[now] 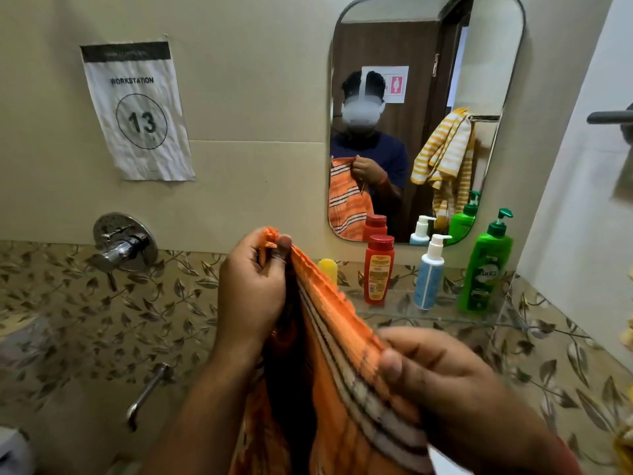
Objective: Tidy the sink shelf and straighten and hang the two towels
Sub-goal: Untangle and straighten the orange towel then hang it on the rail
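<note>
At frame centre, the left hand (251, 286) pinched a corner of the orange towel (342, 382); the right hand (442, 382) gripped its top edge lower right; judged mid-straightening, neither towel hung properly; bottles (378, 269) stood upright on the shelf (445, 318).

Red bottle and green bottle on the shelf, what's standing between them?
In the head view, a white and blue pump bottle stands upright between the red bottle and the green bottle, apart from both.
</note>
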`<state>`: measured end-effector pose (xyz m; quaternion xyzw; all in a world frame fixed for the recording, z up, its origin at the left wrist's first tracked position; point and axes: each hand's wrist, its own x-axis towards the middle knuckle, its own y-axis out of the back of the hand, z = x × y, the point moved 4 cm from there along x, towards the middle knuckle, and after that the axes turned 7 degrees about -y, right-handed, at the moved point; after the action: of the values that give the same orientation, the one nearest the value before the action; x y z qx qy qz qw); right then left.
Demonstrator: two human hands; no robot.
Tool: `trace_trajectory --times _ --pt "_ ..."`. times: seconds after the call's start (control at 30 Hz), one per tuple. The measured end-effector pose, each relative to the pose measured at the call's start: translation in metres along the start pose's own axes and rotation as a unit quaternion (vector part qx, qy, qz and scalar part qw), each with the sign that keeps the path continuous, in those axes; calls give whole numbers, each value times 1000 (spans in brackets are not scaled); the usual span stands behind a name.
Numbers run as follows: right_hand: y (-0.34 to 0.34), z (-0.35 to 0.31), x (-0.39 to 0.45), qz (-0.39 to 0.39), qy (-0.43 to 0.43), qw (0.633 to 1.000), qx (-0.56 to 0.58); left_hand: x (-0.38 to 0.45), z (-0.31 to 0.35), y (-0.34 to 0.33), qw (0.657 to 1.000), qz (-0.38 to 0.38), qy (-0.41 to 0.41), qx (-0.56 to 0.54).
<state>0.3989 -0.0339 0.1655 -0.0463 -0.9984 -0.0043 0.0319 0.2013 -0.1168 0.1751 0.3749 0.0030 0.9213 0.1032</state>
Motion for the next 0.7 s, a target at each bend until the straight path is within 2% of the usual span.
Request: trace_trajectory --times 0.03,0.07,0.1,0.13,0.17,0.2,0.3,0.37,0.4,0.43,0.47,0.5,0.53,0.57,0.6,0.7 --pt "7 1 4 66 7 996 -56 2 -2 0 1000 8 6 -2" --pt "19 4 10 151 0 972 -180 4 -4 1 1000 17 12 -10" --pt "31 7 14 230 -15 919 -319 6 -4 3 999 25 13 -18" --pt "40 9 18 291 -29 863 -412 7 -4 5 999 28 11 -20" --pt "46 11 19 326 -28 835 -443 7 -3 6 999 25 11 -20" --pt "49 14 19 334 -23 839 -429 6 -3 6 999 21 15 -20" --pt "47 24 22 300 8 895 -330 3 -5 7 999 30 32 -23" --pt "46 31 25 276 20 944 -178 5 -6 9 998 48 40 -19" --pt "48 34 27 267 19 959 -94 6 -6 10 997 59 43 -16" --pt "51 37 28 265 17 962 -60 8 -6 12 997 69 44 -15" --pt "56 38 28 271 15 957 -97 8 -7 13 996 74 45 -15" --pt "60 39 29 278 5 940 -198 7 -7 14 996 74 45 -16" --pt "62 39 29 283 -9 911 -301 7 -7 14 996 71 47 -17" --pt "64 39 29 293 -17 887 -356 6 -7 13 996 66 50 -17" --pt "65 40 29 293 -17 882 -369 5 -8 13 996 64 56 -18" --pt "66 45 28 296 0 918 -264 4 -11 14 995 67 70 -20"
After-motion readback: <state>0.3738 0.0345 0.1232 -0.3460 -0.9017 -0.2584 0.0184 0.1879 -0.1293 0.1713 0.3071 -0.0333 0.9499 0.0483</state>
